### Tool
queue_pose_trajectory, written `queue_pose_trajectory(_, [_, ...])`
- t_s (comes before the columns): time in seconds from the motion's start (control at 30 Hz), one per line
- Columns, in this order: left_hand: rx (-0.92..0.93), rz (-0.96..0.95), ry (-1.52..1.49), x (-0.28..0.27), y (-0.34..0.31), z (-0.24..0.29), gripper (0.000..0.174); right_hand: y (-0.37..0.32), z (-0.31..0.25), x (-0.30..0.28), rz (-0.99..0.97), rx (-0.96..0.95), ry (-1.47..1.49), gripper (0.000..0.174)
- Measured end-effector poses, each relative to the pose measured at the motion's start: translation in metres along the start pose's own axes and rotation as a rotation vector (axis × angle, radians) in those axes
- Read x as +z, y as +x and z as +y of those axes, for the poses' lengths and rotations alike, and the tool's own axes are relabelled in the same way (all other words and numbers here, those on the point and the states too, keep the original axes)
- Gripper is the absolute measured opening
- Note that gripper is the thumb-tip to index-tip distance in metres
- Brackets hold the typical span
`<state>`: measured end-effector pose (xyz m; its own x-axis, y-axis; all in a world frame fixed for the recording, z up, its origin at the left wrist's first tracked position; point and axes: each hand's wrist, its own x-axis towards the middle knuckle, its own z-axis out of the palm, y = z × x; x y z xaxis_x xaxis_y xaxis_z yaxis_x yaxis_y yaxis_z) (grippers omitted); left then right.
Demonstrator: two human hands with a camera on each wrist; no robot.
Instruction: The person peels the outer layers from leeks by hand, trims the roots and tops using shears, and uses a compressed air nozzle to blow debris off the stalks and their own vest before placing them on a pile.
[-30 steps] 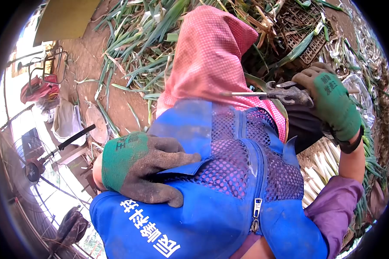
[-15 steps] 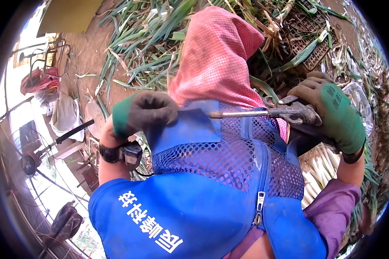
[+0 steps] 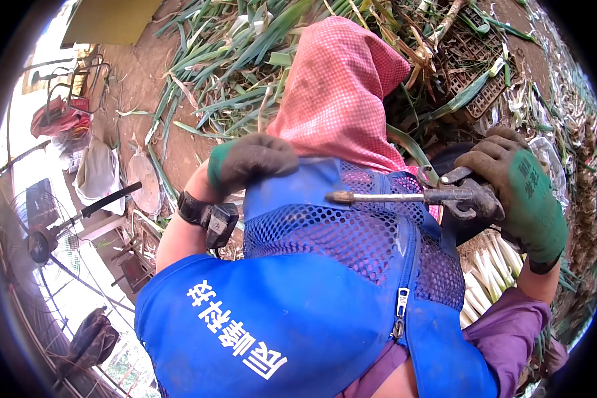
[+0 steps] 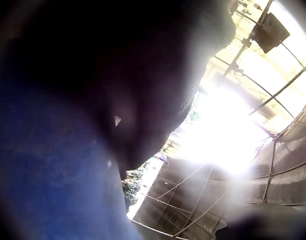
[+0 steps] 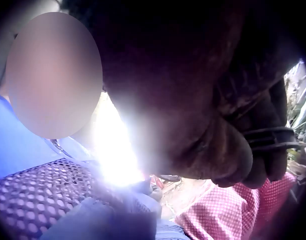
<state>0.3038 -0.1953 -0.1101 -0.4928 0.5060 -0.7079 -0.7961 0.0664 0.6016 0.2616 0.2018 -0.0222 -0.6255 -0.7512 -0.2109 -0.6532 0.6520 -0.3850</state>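
My gloved right hand holds a dirty metal hand tool with a dark, hooked body and a long straight rod. The rod points left across the front of my blue mesh vest, its brownish tip over a solid blue panel. In the right wrist view the glove is dark, with curved handle loops by the fingers. My gloved left hand is at the panel's outer edge, its fingers bent; I cannot tell whether it grips the cloth. The left wrist view shows mostly dark glove and blue cloth.
A pink checked cloth covers my lap. Long green leaves lie heaped on the dirt floor beyond. A brown plastic crate sits at the upper right, trimmed white stalks at the lower right. At the left stands a fan.
My left hand has lifted from the vest's side to the panel's outer edge, its fingers bending. The tool stays in my right hand; its rod now shows over the blue panel.
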Motion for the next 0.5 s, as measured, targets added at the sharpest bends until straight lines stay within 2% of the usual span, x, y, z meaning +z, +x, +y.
queue_pose_trajectory(0.07, [-0.005,0.016,-0.013,0.0,0.001,-0.001,0.016,0.001,0.001,-0.001,-0.013,0.002,-0.001,0.038])
queue_pose_trajectory(0.17, [0.024,-0.06,-0.014,-0.011,0.005,-0.007,0.018,0.001,0.002,0.0,-0.035,0.016,-0.007,0.038])
queue_pose_trajectory(0.27, [0.002,-0.1,-0.032,-0.015,0.005,-0.012,0.024,0.001,0.004,0.0,-0.05,0.026,0.008,0.038])
queue_pose_trajectory(0.37, [0.029,0.006,0.142,-0.01,-0.005,0.001,0.032,-0.001,0.006,0.001,-0.066,0.029,0.039,0.037])
queue_pose_trajectory(0.47, [0.108,0.22,0.17,-0.021,-0.016,0.003,0.04,-0.008,0.006,-0.002,-0.054,0.052,0.063,0.036])
queue_pose_trajectory(0.5, [0.123,0.224,0.16,-0.031,-0.017,-0.003,0.038,-0.012,0.01,-0.002,-0.05,0.051,0.084,0.037])
